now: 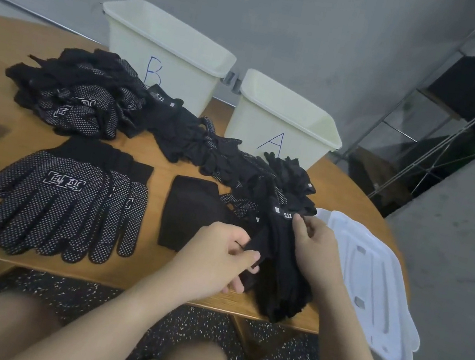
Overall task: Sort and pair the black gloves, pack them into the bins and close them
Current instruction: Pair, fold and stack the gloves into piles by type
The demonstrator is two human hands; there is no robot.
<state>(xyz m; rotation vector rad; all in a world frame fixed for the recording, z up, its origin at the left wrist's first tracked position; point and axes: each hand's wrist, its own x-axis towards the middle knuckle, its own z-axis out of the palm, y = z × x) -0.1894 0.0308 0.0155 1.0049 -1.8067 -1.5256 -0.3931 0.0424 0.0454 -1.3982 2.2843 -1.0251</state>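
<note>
Both hands gripped plain gloves (pixel 277 269) at the table's (pixel 153 165) near edge: left hand (pixel 216 258) pinching one edge, right hand (pixel 313 247) the cuff.

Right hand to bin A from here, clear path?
Probably yes. The right hand pinches a plain black glove, so it goes over loaded; only the low glove pile lies before bin A, whose top is open.

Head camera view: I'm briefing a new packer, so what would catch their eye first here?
Probably both hands, the left hand and right hand, gripping plain black gloves at the table's near edge. To the left lies a neat stack of dotted gloves. At the back stand two white bins, bin B and bin A, with white lids at the right edge.
</note>
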